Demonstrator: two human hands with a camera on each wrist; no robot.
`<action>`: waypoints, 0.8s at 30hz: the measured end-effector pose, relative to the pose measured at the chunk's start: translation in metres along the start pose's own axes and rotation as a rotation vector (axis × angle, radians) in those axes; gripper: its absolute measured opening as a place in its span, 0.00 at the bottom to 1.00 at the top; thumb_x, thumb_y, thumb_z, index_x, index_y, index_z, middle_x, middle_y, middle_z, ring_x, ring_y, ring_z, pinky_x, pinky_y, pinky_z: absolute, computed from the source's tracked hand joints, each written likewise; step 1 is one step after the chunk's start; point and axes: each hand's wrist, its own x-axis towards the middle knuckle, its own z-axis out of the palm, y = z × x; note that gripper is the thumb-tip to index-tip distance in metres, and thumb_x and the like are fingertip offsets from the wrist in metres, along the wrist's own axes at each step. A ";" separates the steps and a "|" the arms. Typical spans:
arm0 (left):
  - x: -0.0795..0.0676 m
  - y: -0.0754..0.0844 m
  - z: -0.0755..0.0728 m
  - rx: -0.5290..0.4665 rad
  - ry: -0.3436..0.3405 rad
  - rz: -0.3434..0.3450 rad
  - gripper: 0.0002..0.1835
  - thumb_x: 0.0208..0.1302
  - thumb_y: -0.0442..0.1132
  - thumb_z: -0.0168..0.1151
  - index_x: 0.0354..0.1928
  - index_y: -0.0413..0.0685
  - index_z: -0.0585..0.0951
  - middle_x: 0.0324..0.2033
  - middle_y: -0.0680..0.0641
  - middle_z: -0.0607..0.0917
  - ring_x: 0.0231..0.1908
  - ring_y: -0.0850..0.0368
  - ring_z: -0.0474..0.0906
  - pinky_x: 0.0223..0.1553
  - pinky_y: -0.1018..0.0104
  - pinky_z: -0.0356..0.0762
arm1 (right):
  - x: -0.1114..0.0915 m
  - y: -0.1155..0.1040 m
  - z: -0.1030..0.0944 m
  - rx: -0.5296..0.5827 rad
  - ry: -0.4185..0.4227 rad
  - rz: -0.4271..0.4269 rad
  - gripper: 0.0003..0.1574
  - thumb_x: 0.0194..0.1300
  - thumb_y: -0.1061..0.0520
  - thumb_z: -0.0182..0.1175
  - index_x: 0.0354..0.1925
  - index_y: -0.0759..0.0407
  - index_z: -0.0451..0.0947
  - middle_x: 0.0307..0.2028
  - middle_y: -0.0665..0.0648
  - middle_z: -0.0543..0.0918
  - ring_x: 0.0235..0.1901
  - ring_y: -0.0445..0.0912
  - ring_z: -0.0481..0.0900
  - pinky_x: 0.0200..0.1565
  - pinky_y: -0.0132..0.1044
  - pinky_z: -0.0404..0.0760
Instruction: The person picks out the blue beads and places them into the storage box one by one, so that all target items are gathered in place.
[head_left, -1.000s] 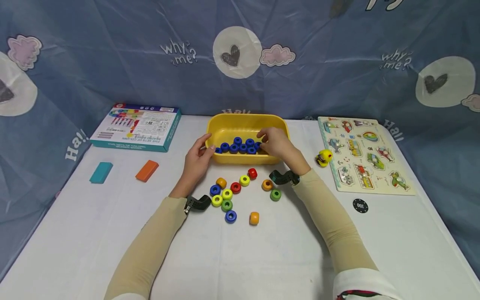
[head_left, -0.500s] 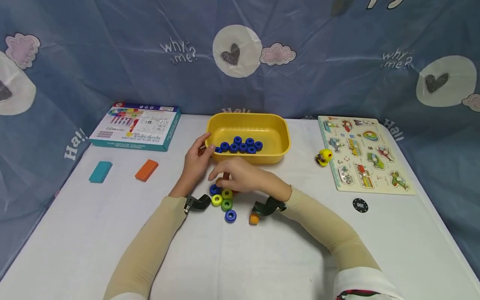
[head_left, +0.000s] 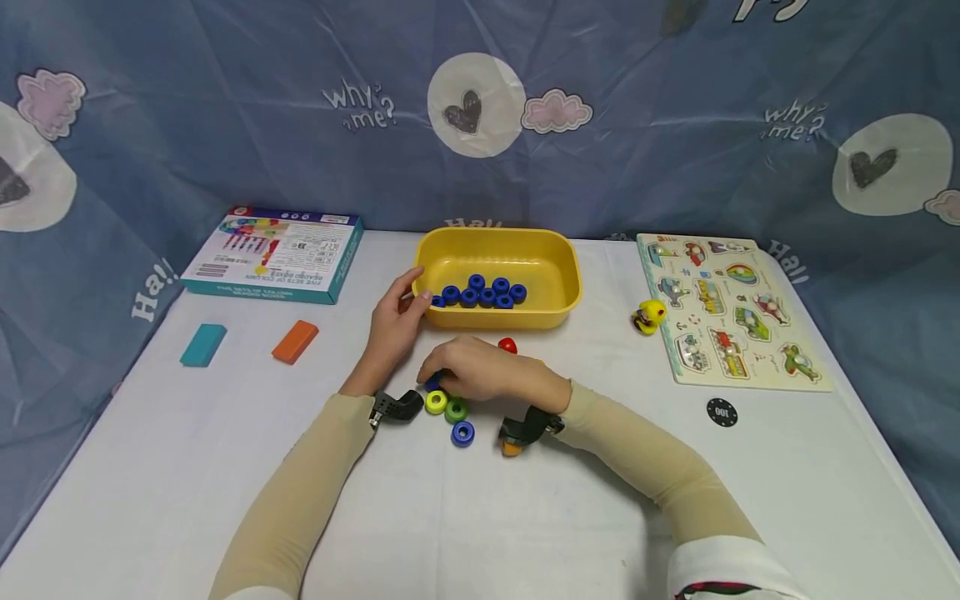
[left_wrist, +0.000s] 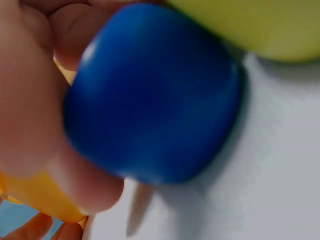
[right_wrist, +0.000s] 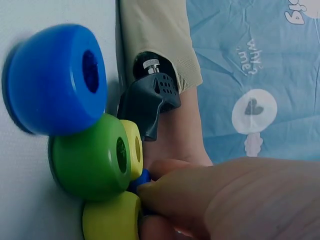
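My right hand (head_left: 483, 367) is low over the loose beads in front of the yellow tub (head_left: 543, 318). Its fingertips pinch a blue bead (left_wrist: 155, 100), large in the left wrist view and mostly hidden in the right wrist view. My left hand (head_left: 393, 321) holds the tub's near left corner, thumb at the rim. Several blue beads (head_left: 487, 297) lie inside the tub. Close to my right hand are a yellow bead (head_left: 436, 410), a green bead (right_wrist: 85, 160) and another blue bead (right_wrist: 45, 80). The hand hides further beads.
A red bead (head_left: 507, 344) and an orange bead (head_left: 512, 450) are partly covered. To the left are a toy box (head_left: 270, 254), a teal block (head_left: 202, 346) and an orange block (head_left: 295, 342). A puzzle board (head_left: 738, 325), yellow duck (head_left: 648, 317) and black chip (head_left: 722, 412) are at right.
My right hand has left the tub's right side, moved down and left to the loose beads, and now pinches a blue bead. My left hand stays at the tub's corner.
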 end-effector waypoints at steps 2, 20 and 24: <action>0.002 -0.002 0.001 0.003 0.005 0.004 0.26 0.72 0.39 0.51 0.70 0.43 0.65 0.71 0.42 0.65 0.67 0.43 0.66 0.67 0.50 0.68 | 0.000 0.000 0.000 0.001 -0.004 0.009 0.15 0.63 0.65 0.60 0.48 0.57 0.84 0.46 0.51 0.87 0.48 0.41 0.82 0.54 0.31 0.79; 0.017 -0.041 0.006 -0.001 0.032 0.005 0.26 0.72 0.51 0.52 0.70 0.61 0.67 0.71 0.51 0.66 0.62 0.49 0.72 0.62 0.54 0.74 | -0.046 0.051 -0.086 -0.016 0.456 0.421 0.16 0.65 0.61 0.61 0.50 0.63 0.82 0.48 0.61 0.85 0.35 0.50 0.83 0.40 0.40 0.83; 0.016 -0.037 0.005 -0.015 0.022 -0.009 0.26 0.72 0.48 0.52 0.70 0.59 0.67 0.71 0.50 0.66 0.62 0.49 0.72 0.62 0.54 0.75 | -0.048 0.082 -0.083 -0.076 0.427 0.595 0.17 0.65 0.65 0.58 0.51 0.67 0.81 0.50 0.64 0.84 0.49 0.55 0.82 0.54 0.48 0.81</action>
